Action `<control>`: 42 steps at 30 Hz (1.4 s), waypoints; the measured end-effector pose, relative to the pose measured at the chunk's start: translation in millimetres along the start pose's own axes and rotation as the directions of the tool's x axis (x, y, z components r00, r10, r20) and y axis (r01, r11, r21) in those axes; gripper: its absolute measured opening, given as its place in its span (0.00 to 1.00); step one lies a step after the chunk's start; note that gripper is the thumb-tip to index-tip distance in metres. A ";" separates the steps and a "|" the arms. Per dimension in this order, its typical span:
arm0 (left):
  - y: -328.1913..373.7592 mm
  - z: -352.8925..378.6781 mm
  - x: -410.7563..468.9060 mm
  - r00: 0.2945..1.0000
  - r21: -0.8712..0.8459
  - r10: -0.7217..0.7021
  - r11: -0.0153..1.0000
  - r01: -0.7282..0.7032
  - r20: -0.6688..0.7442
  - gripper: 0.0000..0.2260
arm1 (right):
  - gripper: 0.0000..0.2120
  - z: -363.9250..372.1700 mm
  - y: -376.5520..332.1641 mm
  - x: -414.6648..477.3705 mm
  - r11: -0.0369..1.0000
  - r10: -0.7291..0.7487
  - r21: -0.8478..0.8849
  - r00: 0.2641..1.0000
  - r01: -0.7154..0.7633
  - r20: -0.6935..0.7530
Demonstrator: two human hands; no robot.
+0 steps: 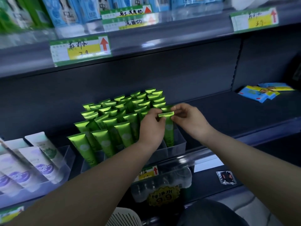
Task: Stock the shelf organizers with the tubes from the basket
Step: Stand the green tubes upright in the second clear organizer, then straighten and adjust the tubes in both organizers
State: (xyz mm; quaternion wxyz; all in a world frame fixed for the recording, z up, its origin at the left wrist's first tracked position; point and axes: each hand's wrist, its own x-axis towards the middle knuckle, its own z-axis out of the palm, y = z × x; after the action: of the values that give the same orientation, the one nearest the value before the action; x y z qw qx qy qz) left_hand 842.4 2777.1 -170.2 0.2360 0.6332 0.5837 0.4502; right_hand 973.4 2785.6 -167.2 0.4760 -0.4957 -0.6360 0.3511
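Observation:
A clear plastic shelf organizer (pixel 180 145) on the middle shelf holds several upright green tubes (pixel 112 126) in rows. At its front right compartment stands one green tube (pixel 168 129), crimped end up. My left hand (pixel 151 128) pinches the left end of that crimp and my right hand (pixel 187 118) pinches the right end. The tube's lower part sits inside the compartment. A white slotted basket (pixel 125 216) shows at the bottom edge, its contents hidden.
White and purple tubes (pixel 32 162) fill another clear organizer at the left. Blue and yellow packets (pixel 263 92) lie at the back right of the shelf. Price tags (pixel 79 49) hang on the shelf edge above. A bottled water pack (pixel 162 183) sits on the shelf below.

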 end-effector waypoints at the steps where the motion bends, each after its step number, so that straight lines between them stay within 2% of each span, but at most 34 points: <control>1: 2.1 -2.6 1.6 1.000 0.006 0.007 1.000 -0.007 -0.001 0.12 | 0.09 -0.2 -2.1 0.3 0.998 -0.021 -0.057 1.000 0.020 -0.016; 4: 9.2 -10.2 3.9 0.999 0.067 0.036 0.997 -0.038 0.031 0.15 | 0.14 -1.8 -10.4 0.0 0.954 -0.111 -0.287 0.992 0.090 -0.059; 7: 15.7 -20.8 -0.6 0.992 0.158 0.108 0.981 -0.116 0.058 0.17 | 0.17 -3.4 -21.9 -6.5 0.898 -0.213 -0.403 0.976 0.176 -0.048; 11: 19.6 -39.4 -13.8 0.953 0.370 0.270 0.878 -0.303 0.141 0.20 | 0.20 0.5 -35.9 -20.0 0.827 -0.249 -0.517 0.968 0.221 0.017; 16: 16.8 -63.9 -34.1 0.920 0.553 0.308 0.736 -0.391 0.241 0.23 | 0.26 18.0 -53.6 -41.9 0.704 -0.217 -0.668 0.969 0.240 0.119; 18: 13.0 -77.0 -44.1 0.927 0.644 0.288 0.668 -0.373 0.239 0.24 | 0.28 29.5 -60.2 -51.3 0.645 -0.209 -0.715 0.962 0.271 0.176; 21: 4.4 -99.4 -60.4 0.944 0.694 0.238 0.640 -0.329 0.227 0.25 | 0.30 47.1 -68.8 -65.0 0.603 -0.179 -0.740 0.954 0.299 0.240; 30: -33.1 -162.8 -105.3 0.970 0.805 0.132 0.542 -0.243 0.203 0.26 | 0.31 97.6 -84.8 -107.1 0.628 -0.097 -0.716 0.943 0.306 0.318; 37: -64.2 -211.6 -140.5 0.985 0.807 0.083 0.566 -0.170 0.150 0.25 | 0.31 144.8 -90.2 -131.2 0.647 -0.070 -0.696 0.933 0.312 0.354; 42: -90.5 -254.2 -164.3 0.994 0.816 0.005 0.570 -0.092 0.109 0.28 | 0.30 185.3 -94.8 -142.1 0.630 -0.092 -0.681 0.907 0.372 0.411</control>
State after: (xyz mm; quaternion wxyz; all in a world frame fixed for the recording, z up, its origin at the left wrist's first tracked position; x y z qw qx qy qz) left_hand 594.0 2581.9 -170.3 -0.0690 0.7068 0.6962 0.1048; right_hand 776.5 2628.4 -172.4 0.1559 -0.4910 -0.8540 0.0734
